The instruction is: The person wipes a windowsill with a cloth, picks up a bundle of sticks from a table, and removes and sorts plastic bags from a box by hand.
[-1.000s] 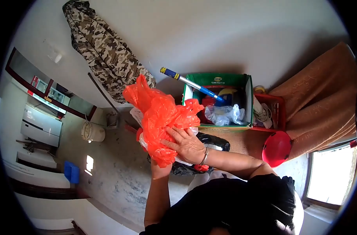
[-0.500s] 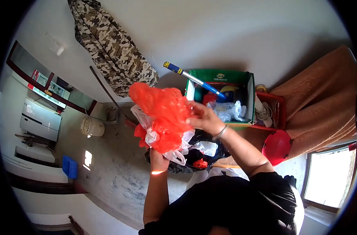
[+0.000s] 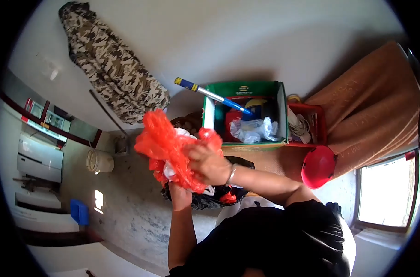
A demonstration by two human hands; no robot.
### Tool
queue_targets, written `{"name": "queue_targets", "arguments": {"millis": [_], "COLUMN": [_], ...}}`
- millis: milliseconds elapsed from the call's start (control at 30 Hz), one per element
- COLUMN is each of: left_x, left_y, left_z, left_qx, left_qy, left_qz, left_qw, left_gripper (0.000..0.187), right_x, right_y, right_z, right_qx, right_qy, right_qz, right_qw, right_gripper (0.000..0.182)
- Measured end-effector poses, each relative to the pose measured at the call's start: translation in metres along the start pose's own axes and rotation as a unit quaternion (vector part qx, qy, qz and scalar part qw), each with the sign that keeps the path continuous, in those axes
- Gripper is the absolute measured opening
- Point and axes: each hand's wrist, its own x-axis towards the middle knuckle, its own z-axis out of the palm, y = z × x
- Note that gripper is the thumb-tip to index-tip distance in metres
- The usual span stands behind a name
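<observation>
A crumpled bunch of red plastic bags (image 3: 157, 138) with some white plastic in it is held up in front of me. My left hand (image 3: 180, 195) is closed around its lower end. My right hand (image 3: 209, 165), slightly blurred, presses into the bunch from the right with fingers curled into the red plastic. Just below and behind them lies a black plastic bag (image 3: 209, 201), partly hidden by the hands, with a scrap of red plastic (image 3: 228, 197) in it.
On a wooden surface stands a green box (image 3: 244, 87) holding clear plastic bags (image 3: 251, 131) and a blue-and-silver pole (image 3: 214, 96). Beside it are a red crate (image 3: 321, 124), a red basin (image 3: 318, 167) and a brown cloth (image 3: 357, 111). A camouflage garment (image 3: 108, 60) hangs left.
My right hand has moved left and down from the bunch's upper right edge into its middle. The red bunch is squeezed and shifted slightly left; the view has shifted too.
</observation>
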Motion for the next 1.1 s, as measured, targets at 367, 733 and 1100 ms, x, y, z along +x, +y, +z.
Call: {"name": "queue_targets", "arguments": {"millis": [367,733,1100], "left_x": [0.008,0.013,0.014], "left_y": [-0.018,0.016,0.010], "left_z": [-0.064,-0.060,-0.085], "left_qx": [-0.150,-0.018,0.584], "left_qy": [0.023,0.038,-0.059], "left_qz": [-0.126,-0.054,0.163], "left_qw": [0.980,0.998,0.793], "left_gripper": [0.047,0.050,0.061], "right_x": [0.003,-0.069,-0.132], "right_y": [-0.015,0.159,0.214], "right_z": [0.046,-0.012,-0.010], "right_qx": [-0.064,-0.218,-0.220], "right_qy": [-0.171,-0.139,-0.324], "right_qz": [-0.023,0.363,0.512], "right_qw": [0.983,0.895,0.764], "right_gripper": [0.029,0.068,0.048]}}
